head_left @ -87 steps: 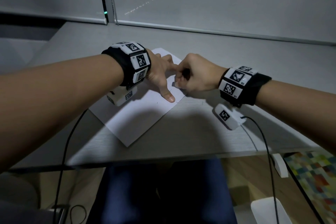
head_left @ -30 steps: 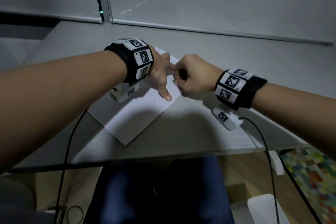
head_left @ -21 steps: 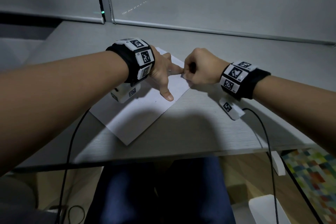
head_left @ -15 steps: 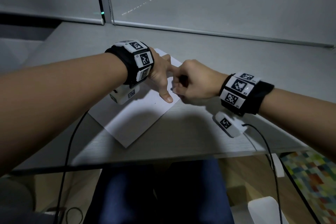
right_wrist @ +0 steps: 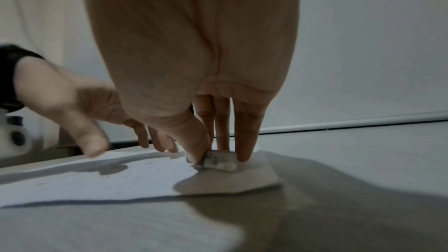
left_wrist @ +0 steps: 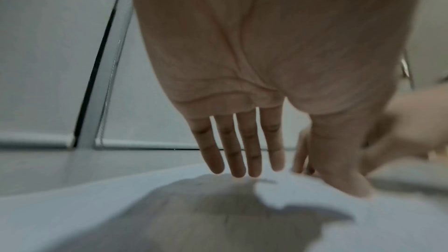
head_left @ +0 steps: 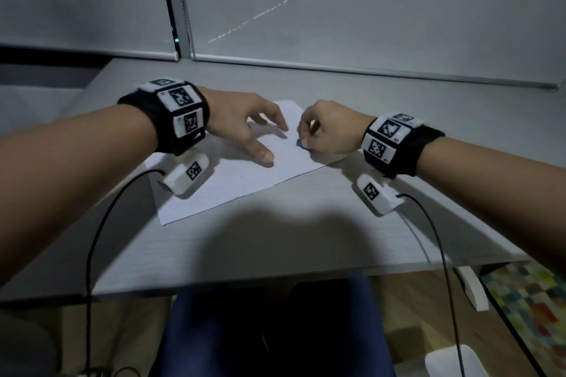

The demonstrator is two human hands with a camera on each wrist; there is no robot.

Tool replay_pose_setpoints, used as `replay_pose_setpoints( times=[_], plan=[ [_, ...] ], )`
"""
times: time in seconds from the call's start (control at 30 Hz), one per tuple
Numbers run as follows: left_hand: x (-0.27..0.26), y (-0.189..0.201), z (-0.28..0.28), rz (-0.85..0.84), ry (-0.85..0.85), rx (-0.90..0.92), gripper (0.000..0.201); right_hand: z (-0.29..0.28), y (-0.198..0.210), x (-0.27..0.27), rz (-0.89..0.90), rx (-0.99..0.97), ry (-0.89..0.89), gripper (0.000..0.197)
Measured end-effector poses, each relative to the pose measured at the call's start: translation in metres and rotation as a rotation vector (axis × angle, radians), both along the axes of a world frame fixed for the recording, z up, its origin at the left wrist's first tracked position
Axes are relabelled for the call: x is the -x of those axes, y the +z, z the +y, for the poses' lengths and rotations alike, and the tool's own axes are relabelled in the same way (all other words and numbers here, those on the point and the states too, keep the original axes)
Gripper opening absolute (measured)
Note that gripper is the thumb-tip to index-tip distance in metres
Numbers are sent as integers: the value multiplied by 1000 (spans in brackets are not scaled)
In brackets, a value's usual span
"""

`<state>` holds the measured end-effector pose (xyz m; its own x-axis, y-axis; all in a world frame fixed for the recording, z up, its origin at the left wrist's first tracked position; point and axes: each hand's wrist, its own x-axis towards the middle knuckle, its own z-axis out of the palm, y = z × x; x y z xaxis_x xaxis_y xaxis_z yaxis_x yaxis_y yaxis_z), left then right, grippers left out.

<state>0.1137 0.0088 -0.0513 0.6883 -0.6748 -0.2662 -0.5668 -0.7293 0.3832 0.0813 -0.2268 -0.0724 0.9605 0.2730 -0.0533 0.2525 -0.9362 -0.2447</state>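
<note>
One grey desk [head_left: 275,239] (blinds [head_left: 367,9] behind) bears paper [head_left: 239,180]; left fingers [left_wrist: 238,150] outstretched, right fingers [right_wrist: 244,131] pinch an eraser [right_wrist: 219,160].

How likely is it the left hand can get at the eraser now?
Probably yes, though only to touch it. The left hand is open close by over the paper, nothing between, but the right hand pinches the eraser and its fingers cover most of it.

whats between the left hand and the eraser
Only a short strip of bare paper: the left hand and the eraser in the right hand do not touch, clearest in the head view.
</note>
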Motion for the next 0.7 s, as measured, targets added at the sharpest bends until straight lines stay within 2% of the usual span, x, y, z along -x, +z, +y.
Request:
replay_pose_setpoints(
  times=[0.07,0.17,0.23,0.33,0.4,0.53,0.7],
  plan=[
    [0,0,10,-89,10,-47,66,-5,-3,7,-10,-2,0,10],
    [0,-12,16,-197,3,-187,83,-11,4,19,3,5,4,12],
    [1,-17,14,-195,-11,-189,88,-10,10,21,-10,21,9,13],
    [3,-15,5,-179,-38,-145,83,-5,14,10,-96,-36,9,9],
    [2,-16,1,-217,-33,-114,83,6,12,6,-87,-61,38,11],
    [-1,-25,0,-233,-33,-192,106,19,-2,4,-58,-86,67,13],
    [-1,-23,-1,-185,10,-243,116,28,-4,13,-84,-36,118,10]
  ],
)
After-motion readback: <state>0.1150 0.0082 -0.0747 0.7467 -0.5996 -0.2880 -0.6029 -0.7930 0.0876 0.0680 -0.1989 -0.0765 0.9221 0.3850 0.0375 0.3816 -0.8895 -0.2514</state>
